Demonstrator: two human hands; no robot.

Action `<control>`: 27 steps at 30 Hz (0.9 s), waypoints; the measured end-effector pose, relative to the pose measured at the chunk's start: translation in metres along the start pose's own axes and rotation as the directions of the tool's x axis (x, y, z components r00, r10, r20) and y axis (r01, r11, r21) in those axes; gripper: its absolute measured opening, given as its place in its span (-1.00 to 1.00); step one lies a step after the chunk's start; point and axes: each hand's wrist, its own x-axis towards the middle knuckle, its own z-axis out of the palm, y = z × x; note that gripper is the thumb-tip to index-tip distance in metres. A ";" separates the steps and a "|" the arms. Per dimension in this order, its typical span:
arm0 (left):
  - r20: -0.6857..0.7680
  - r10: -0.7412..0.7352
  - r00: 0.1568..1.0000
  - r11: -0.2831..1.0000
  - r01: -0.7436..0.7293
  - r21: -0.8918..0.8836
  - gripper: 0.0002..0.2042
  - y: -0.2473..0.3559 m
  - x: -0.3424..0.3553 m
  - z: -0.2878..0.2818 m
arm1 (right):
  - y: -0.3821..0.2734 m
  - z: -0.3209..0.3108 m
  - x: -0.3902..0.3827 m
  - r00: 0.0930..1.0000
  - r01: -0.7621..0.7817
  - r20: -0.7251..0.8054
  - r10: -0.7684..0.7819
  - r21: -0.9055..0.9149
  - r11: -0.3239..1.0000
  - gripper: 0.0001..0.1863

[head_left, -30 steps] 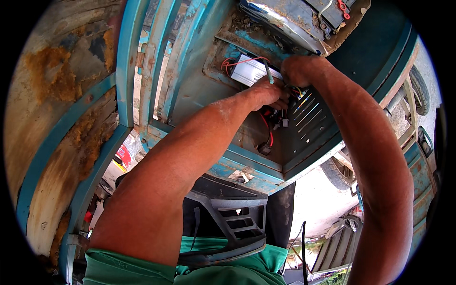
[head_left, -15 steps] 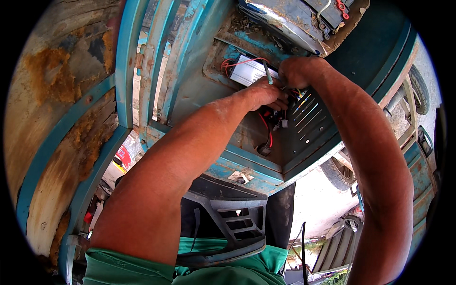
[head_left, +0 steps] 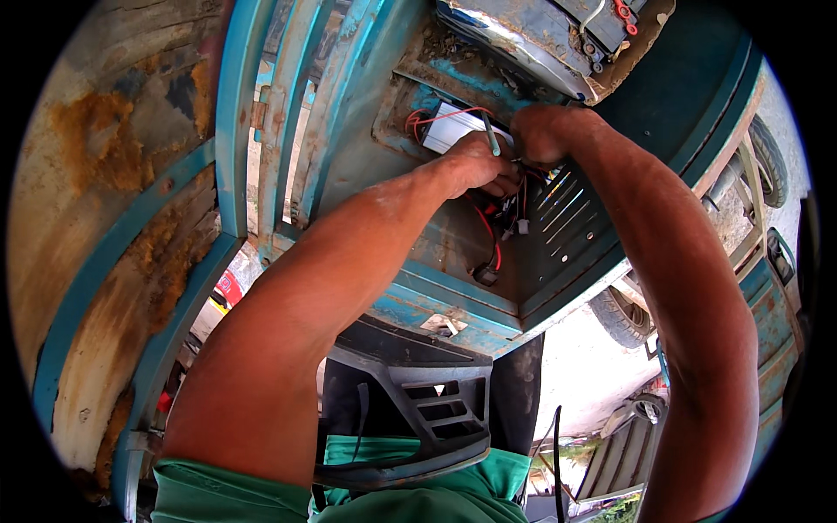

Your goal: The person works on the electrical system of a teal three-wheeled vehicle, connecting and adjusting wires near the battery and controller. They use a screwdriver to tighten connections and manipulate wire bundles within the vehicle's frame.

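Observation:
My left hand (head_left: pixel 475 166) is closed, with a slim pale pen-like tool (head_left: pixel 492 135), dark at its upper end, sticking up between its fingers. My right hand (head_left: pixel 542 137) is closed close beside it, and a thin wire end shows in the narrow gap between them. The right fingertips are mostly hidden. Under both hands runs a bundle of coloured wires (head_left: pixel 521 196) with plugs. A silver box-shaped electrical unit (head_left: pixel 449 127) lies just beyond my left hand, a thin red wire looped over it. Thicker red and black leads end in a dark connector (head_left: pixel 485 275).
All this sits inside a blue metal compartment (head_left: pixel 357 179) with a slotted panel (head_left: pixel 567 213) on the right. A battery (head_left: pixel 602 26) in a torn wrapping stands at the far side. Blue bars (head_left: pixel 240 113) rise on the left; a black plastic panel (head_left: pixel 427 410) is in front of me.
My left hand has shifted very slightly left, opening a little more view of the wires below. The right hand stays almost where it was.

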 end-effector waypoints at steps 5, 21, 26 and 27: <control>-0.066 -0.016 0.998 0.994 0.023 0.104 -0.86 0.004 -0.006 0.003 | -0.002 0.004 0.006 0.999 -0.027 0.036 0.025 0.042 0.999 -0.73; -0.019 -0.144 0.989 0.990 0.143 -0.010 -0.84 0.005 -0.008 0.002 | -0.007 0.007 0.002 1.000 0.022 0.005 -0.022 -0.003 1.000 -0.67; -0.020 -0.142 0.990 0.990 0.141 -0.025 -0.85 0.006 -0.007 0.004 | -0.007 0.007 0.000 0.999 -0.025 0.037 0.022 0.074 0.997 -0.67; -0.039 -0.145 0.989 0.989 0.146 0.013 -0.85 0.007 -0.007 0.004 | -0.007 0.006 0.000 0.999 -0.017 0.036 0.015 0.068 0.998 -0.67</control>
